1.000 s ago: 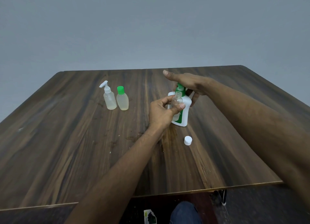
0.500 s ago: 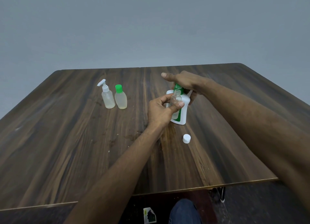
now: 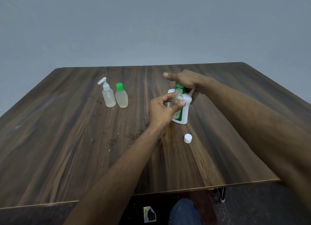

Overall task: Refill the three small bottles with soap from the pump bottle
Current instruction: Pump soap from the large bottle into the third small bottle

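A white pump bottle (image 3: 183,112) with a green pump head stands right of the table's middle. My right hand (image 3: 186,80) lies over the pump head, its thumb sticking out left and its fingers curled round the bottle's far side. My left hand (image 3: 162,109) pinches a small clear uncapped bottle (image 3: 177,97) and holds its open neck just under the pump spout. Two more small bottles stand at the back left: one with a white spray pump (image 3: 107,94), one with a green cap (image 3: 121,96). Both hold pale liquid.
A loose white cap (image 3: 187,138) lies on the dark wooden table (image 3: 67,149) in front of the pump bottle. Crumbs and smears mark the wood near my left wrist. The table's near edge runs below my forearms; my knee shows under it.
Both hands and the pump bottle keep their grip and place. The view has tilted slightly, so everything sits a little lower in the picture.
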Tool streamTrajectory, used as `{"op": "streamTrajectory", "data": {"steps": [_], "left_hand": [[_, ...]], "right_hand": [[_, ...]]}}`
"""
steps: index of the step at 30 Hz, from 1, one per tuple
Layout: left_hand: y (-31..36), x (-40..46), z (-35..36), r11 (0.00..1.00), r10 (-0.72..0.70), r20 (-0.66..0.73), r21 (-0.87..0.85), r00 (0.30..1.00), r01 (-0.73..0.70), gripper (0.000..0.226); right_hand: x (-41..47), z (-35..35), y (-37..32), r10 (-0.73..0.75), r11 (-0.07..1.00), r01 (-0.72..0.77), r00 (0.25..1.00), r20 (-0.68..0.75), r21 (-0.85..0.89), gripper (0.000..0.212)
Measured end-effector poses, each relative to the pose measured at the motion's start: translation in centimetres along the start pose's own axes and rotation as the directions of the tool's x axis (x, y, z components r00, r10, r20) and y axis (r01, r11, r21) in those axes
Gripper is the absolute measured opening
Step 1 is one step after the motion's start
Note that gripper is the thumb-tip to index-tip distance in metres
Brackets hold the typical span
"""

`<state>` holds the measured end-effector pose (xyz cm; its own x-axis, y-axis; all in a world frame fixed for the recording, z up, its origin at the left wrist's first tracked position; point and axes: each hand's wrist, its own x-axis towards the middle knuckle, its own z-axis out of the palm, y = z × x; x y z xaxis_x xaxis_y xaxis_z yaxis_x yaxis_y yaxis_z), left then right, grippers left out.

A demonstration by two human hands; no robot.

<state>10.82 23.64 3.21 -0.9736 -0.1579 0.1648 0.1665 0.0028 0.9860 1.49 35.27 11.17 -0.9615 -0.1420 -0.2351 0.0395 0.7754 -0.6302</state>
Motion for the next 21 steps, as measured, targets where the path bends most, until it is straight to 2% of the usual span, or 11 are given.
{"op": "streamTrajectory", "data": {"steps": [9, 16, 21], "left_hand": [[-0.2, 0.1, 0.0, 1.000, -0.009, 0.009, -0.014, 1.000, 0.009, 0.040], [-0.1, 0.1, -0.1, 1.000, 0.003, 0.014, -0.017, 1.000, -0.003, 0.035], [0.0, 0.0, 0.0, 1.000, -0.003, 0.010, -0.022, 1.000, 0.003, 0.034]], "right_hand": [[-0.8, -0.7, -0.6, 0.007, 0.998, -0.011, 0.997, 0.081, 0.058, 0.095], [0.1, -0.2, 0.0, -0.001, 1.000, 0.001, 1.000, 0.021, 0.008, 0.083], [0.1, 0.0, -0.1, 0.000, 1.000, 0.000, 1.000, 0.002, 0.015, 0.083]]}}
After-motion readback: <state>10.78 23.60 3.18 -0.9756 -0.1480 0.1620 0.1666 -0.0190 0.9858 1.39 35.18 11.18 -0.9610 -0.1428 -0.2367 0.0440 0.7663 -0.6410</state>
